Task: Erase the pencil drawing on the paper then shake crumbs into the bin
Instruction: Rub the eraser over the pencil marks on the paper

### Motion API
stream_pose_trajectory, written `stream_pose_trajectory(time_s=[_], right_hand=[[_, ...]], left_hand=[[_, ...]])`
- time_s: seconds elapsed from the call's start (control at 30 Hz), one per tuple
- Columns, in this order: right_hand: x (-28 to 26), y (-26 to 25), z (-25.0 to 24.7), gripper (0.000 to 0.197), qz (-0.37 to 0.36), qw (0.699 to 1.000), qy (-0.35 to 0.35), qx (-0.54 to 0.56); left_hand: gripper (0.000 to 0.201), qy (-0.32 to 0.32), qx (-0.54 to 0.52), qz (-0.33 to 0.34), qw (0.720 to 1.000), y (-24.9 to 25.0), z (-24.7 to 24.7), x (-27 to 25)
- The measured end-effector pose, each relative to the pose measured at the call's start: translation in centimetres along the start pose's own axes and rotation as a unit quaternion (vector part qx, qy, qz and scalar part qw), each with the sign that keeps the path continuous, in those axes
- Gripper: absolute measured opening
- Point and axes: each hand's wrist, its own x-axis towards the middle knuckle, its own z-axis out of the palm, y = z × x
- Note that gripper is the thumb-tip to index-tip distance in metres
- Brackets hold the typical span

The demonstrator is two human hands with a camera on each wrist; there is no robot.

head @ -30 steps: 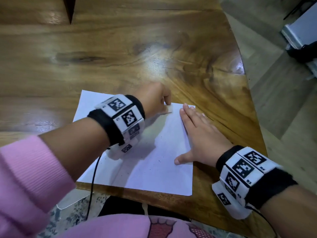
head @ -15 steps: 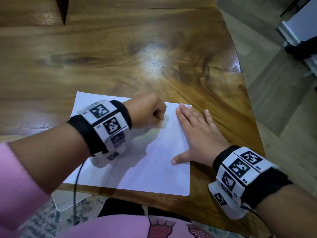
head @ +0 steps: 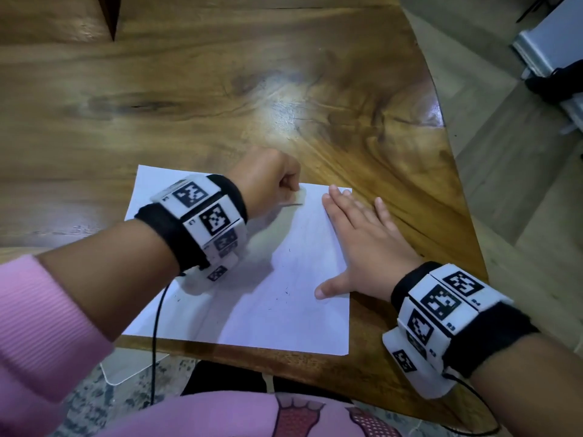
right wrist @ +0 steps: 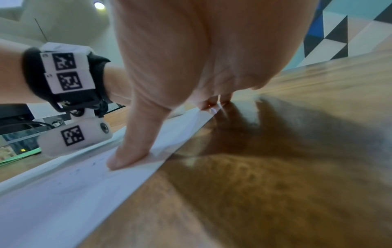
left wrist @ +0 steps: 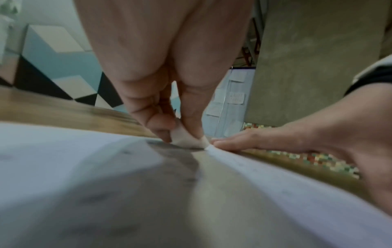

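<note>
The left hand (head: pixel 268 181) is curled into a fist above the middle of the head view, its thumb and fingers (left wrist: pixel 157 124) pinching a small white eraser (left wrist: pixel 186 138). The eraser's lower face presses on the paper (head: pixel 252 298) close to the sheet's far edge, as the left wrist view shows. Just to the right, the right hand (head: pixel 362 247) lies flat with straight, slightly spread fingers, palm down across the paper's right edge; its thumb (right wrist: pixel 127 156) presses on the sheet and its fingertips reach the sheet's far right corner. It grips nothing. The white paper lies flat on the wooden desk (head: pixel 220 89) in the lower middle of the head view, its near edge along the desk's near rim. Small dark crumbs (head: pixel 285 291) are scattered over the sheet's lower half, and faint grey pencil traces show near its middle. Both wrists wear black bands with white coded blocks (head: pixel 208 212). A pink sleeve (head: pixel 38 313) fills the lower left corner.
</note>
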Motion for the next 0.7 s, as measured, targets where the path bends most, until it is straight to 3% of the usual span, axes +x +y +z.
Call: stream_pose_trajectory(time_s=[0.17, 0.3, 0.33, 0.43, 0.5, 0.6, 0.63, 0.7], right_hand=[[0.1, 0.0, 0.0, 0.135, 0.001, 1.0, 0.0, -0.004], [0.0, 0.1, 0.1, 0.135, 0.002, 1.0, 0.005, 0.001], [0.1, 0.1, 0.1, 0.135, 0.002, 1.0, 0.005, 0.002], [0.2, 0.0, 0.1, 0.136, 0.002, 1.0, 0.008, 0.003], [0.2, 0.0, 0.1, 0.136, 0.002, 1.0, 0.012, 0.004], [0.2, 0.1, 0.1, 0.136, 0.001, 1.0, 0.013, 0.001], [0.2, 0.1, 0.1, 0.136, 0.0, 1.0, 0.012, 0.0], [0.2, 0.1, 0.1, 0.136, 0.001, 1.0, 0.01, 0.002]], left_hand=[[0.005, -0.163, 0.033, 0.044, 0.985, 0.9, 1.1, -0.6], [0.006, -0.026, 0.026, 0.029, 0.999, 1.1, 1.0, 0.5], [0.005, -0.037, 0.026, 0.03, 0.999, 1.1, 1.0, 0.4], [0.006, -0.178, 0.046, 0.04, 0.982, 0.9, 1.0, -0.5], [0.007, -0.154, 0.053, 0.036, 0.986, 0.9, 0.8, 0.1], [0.008, -0.033, 0.041, 0.029, 0.998, 1.2, 0.6, 1.1], [0.008, -0.049, 0.038, 0.039, 0.997, 1.2, 0.7, 0.7], [0.007, -0.151, 0.044, 0.065, 0.985, 0.8, 1.2, -0.7]])
